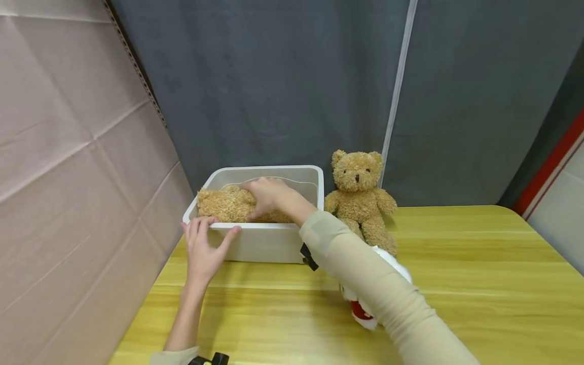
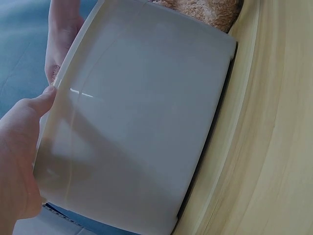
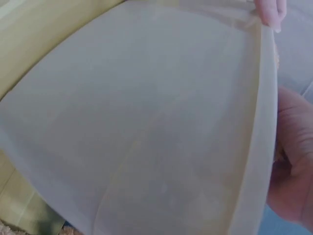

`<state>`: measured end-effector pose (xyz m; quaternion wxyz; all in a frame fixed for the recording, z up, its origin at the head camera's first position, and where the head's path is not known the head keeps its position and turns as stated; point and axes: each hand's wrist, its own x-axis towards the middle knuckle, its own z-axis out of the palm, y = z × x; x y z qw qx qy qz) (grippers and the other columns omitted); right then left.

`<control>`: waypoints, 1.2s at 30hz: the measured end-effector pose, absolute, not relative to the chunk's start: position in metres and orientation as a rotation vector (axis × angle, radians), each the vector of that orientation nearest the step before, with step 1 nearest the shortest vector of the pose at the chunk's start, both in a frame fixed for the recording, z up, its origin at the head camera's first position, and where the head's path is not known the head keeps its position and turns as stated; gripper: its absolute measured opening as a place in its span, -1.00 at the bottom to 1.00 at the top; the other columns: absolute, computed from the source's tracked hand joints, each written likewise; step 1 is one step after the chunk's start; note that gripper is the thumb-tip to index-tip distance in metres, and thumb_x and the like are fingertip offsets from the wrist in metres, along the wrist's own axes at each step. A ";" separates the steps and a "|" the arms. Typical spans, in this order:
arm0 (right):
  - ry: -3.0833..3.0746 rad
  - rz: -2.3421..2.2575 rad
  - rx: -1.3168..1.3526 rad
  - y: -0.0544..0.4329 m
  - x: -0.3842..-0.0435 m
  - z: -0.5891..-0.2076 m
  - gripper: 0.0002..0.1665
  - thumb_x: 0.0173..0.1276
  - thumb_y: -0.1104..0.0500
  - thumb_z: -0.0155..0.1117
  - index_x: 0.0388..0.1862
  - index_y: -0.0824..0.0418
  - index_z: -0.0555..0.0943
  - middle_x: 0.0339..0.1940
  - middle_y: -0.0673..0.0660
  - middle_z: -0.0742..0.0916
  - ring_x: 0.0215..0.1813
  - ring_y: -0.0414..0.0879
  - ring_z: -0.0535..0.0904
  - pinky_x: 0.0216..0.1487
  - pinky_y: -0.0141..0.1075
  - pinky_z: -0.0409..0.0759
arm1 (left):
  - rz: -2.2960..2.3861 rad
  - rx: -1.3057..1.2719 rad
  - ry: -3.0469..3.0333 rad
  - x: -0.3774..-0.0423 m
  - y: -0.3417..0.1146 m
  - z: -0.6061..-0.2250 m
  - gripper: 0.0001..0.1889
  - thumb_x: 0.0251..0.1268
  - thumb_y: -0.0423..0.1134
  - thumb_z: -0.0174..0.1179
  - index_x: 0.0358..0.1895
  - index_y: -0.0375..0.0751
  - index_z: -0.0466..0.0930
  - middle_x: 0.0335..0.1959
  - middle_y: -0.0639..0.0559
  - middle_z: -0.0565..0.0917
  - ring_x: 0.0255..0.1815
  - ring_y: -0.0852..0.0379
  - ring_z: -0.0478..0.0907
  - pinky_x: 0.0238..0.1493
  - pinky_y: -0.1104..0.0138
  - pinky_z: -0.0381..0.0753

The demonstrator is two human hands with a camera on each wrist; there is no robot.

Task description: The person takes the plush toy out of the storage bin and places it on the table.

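Observation:
A brown, curly-furred plush toy lies inside the white plastic bin, its face not showing. My right hand reaches over the front rim and grips the plush toy, thumb on the near side and fingers toward the back; in the right wrist view the bin wall partly covers this hand. At the front left corner, my left hand holds the bin's rim, with fingers over the edge and thumb along the front. The left wrist view shows that thumb at the rim.
A brown teddy bear sits upright just right of the bin. In front of it, a white plush toy with a red patch is partly covered by my right forearm. A grey curtain hangs behind the wooden table; a pale cloth wall borders the left.

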<state>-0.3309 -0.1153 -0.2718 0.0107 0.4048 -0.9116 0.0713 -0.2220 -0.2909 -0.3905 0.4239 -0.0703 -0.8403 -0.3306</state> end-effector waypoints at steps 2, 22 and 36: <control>-2.834 0.228 1.250 -0.118 -0.330 -0.274 -0.03 0.09 -0.07 0.60 0.48 0.04 0.42 0.22 0.06 0.67 0.13 -0.01 0.62 0.11 -0.09 0.64 | -0.828 -0.175 -2.106 -0.222 -0.291 -0.390 -0.49 0.05 -0.08 0.52 -0.08 -0.36 0.53 -0.08 -0.20 0.49 0.15 -0.19 0.42 0.57 -0.14 -0.43; -2.811 0.394 1.027 -0.097 -0.334 -0.237 -0.08 0.12 0.03 0.53 0.45 0.17 0.38 -0.06 0.11 0.65 -0.14 -0.05 0.57 -0.28 -0.19 0.56 | -0.843 -0.165 -2.140 -0.221 -0.289 -0.389 -0.45 0.06 -0.06 0.51 -0.06 -0.39 0.51 -0.06 -0.22 0.49 0.20 -0.22 0.40 0.57 -0.13 -0.45; -2.516 0.767 0.879 -0.052 -0.335 -0.193 -0.14 0.17 0.01 0.48 0.43 0.14 0.38 0.28 0.16 0.57 0.16 0.04 0.53 0.03 -0.12 0.59 | -0.849 -0.178 -2.108 -0.225 -0.296 -0.388 -0.47 0.03 -0.11 0.52 -0.06 -0.40 0.53 -0.06 -0.27 0.50 0.17 -0.27 0.40 0.57 -0.13 -0.45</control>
